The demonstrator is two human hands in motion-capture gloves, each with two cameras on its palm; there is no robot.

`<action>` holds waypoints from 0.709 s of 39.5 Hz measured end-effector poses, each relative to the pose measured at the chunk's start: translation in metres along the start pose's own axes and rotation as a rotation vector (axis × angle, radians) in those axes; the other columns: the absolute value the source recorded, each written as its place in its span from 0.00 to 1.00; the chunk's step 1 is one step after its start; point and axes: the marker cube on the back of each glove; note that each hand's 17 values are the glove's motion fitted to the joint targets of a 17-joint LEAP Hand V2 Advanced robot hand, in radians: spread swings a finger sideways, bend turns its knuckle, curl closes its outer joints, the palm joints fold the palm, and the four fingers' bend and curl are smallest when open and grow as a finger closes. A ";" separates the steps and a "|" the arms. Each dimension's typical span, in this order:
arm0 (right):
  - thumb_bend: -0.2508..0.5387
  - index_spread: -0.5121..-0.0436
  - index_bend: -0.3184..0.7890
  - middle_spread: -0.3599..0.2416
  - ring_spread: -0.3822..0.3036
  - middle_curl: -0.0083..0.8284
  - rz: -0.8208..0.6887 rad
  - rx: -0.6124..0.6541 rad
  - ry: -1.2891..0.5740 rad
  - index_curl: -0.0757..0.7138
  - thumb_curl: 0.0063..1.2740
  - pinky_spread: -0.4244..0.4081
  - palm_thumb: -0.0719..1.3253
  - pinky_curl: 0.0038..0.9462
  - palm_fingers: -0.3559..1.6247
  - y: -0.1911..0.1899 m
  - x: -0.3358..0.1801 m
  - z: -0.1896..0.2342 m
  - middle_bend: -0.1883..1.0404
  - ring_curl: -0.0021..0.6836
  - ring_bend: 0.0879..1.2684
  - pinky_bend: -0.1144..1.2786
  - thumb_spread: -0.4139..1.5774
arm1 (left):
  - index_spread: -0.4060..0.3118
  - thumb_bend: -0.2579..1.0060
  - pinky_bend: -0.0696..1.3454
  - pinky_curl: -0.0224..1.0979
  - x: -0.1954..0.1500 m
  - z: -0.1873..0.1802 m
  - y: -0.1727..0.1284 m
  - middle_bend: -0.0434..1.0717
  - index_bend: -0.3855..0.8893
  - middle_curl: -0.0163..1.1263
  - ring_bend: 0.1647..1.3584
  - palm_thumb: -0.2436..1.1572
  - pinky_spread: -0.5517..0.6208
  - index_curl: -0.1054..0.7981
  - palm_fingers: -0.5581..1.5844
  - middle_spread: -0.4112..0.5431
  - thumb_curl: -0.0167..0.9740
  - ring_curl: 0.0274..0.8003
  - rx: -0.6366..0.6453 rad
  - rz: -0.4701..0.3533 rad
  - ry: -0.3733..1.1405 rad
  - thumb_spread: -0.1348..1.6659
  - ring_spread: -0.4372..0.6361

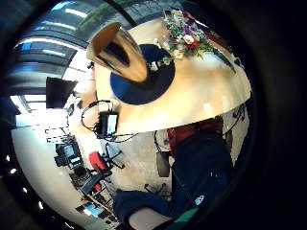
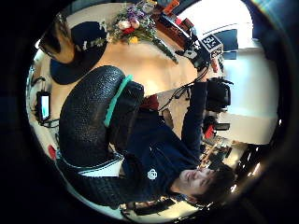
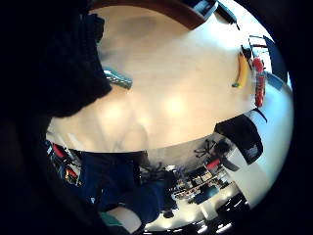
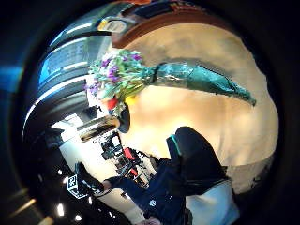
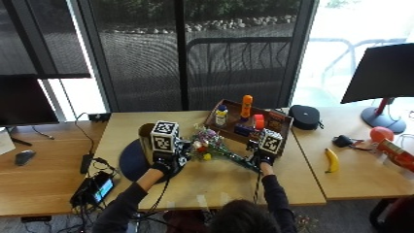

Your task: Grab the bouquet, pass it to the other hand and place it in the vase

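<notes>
The bouquet [image 5: 210, 146] of mixed flowers lies flat on the wooden table [image 5: 194, 184], its green-wrapped stems pointing toward my right hand [image 5: 264, 162]. That hand hovers just above the stem end [image 3: 117, 77] with its fingers [image 3: 68, 58] beside the wrap, holding nothing; its thumb [image 4: 194, 157] is clear of the bouquet [image 4: 154, 75]. My left hand [image 5: 165, 165] is over the table left of the flowers, empty, thumb [image 2: 91, 121] relaxed. The dark metal vase [image 5: 146, 134] stands upright on a round dark-blue mat [image 5: 131, 162], left of the bouquet [image 1: 184, 36].
A brown tray [image 5: 275, 116] with bottles stands behind the bouquet. A black pouch [image 5: 304, 116], a banana [image 5: 331, 160] and a monitor [image 5: 382, 73] are at the right. A phone with cables [image 5: 97, 187] lies at the front left.
</notes>
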 end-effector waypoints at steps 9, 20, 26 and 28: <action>0.35 0.80 0.40 0.59 0.41 0.49 0.076 -0.009 -0.041 0.32 0.29 0.64 0.57 0.38 0.41 -0.023 0.011 0.048 0.33 0.56 0.41 0.45 0.73 | 0.67 0.19 0.26 0.31 -0.004 0.007 0.000 0.21 0.41 0.31 0.40 0.30 0.80 0.40 0.33 0.70 0.26 0.32 -0.053 -0.008 0.007 0.77 0.69; 0.38 0.72 0.37 0.51 0.35 0.53 0.095 0.186 0.046 0.32 0.33 0.62 0.68 0.35 0.47 -0.021 -0.002 0.083 0.42 0.56 0.43 0.38 0.73 | 0.68 0.19 0.25 0.31 -0.018 0.011 -0.019 0.21 0.41 0.32 0.40 0.30 0.80 0.40 0.33 0.70 0.27 0.33 -0.073 -0.066 0.044 0.77 0.69; 0.43 0.59 0.59 0.44 0.30 0.56 0.116 0.189 0.029 0.45 0.35 0.58 0.75 0.30 0.60 -0.023 -0.008 0.087 0.46 0.53 0.36 0.26 0.76 | 0.68 0.19 0.25 0.31 -0.022 0.018 -0.027 0.22 0.42 0.32 0.39 0.30 0.80 0.41 0.33 0.70 0.27 0.32 -0.102 -0.078 0.074 0.77 0.70; 0.43 0.58 0.65 0.42 0.29 0.56 0.130 0.191 0.030 0.49 0.34 0.57 0.76 0.29 0.62 -0.022 -0.009 0.086 0.44 0.53 0.33 0.23 0.77 | 0.68 0.19 0.25 0.31 -0.023 0.023 -0.030 0.22 0.42 0.32 0.39 0.30 0.80 0.41 0.33 0.70 0.27 0.32 -0.112 -0.079 0.065 0.77 0.70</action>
